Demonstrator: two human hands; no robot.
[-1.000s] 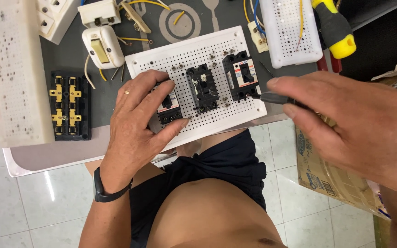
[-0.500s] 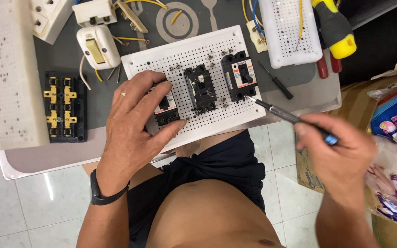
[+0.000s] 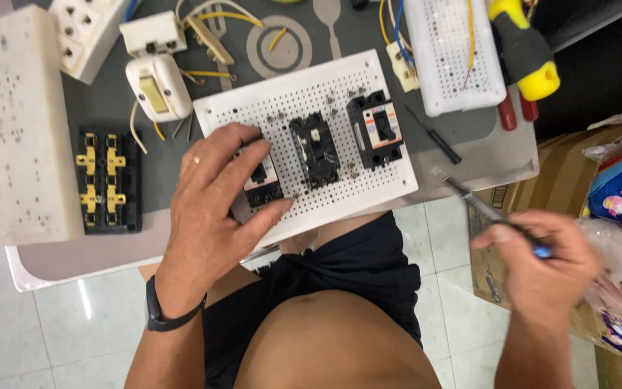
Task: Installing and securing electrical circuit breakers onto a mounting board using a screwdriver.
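Observation:
A white perforated board (image 3: 311, 101) lies on the grey table with three black circuit breakers on it. My left hand (image 3: 214, 202) rests on the board's near left part, fingers around the left breaker (image 3: 262, 184). The middle breaker (image 3: 314, 151) and the right breaker (image 3: 376, 130) stand free. My right hand (image 3: 548, 263) is off the table to the right, gripping a thin screwdriver (image 3: 491, 212) with a blue handle. Its tip points up-left toward the table edge, clear of the board.
A black terminal block with brass contacts (image 3: 108, 180), a long white block (image 3: 19, 122), white sockets and loose yellow wires lie at left and back. A white breadboard (image 3: 455, 54), a yellow-handled tool (image 3: 523, 50) and a small black screwdriver (image 3: 433, 135) sit at right. Cardboard box (image 3: 494, 281) and plastic bags stand beside the table.
My right hand has pulled away from the right breaker, moving right and down off the table with the screwdriver. My left hand has stayed on the left breaker.

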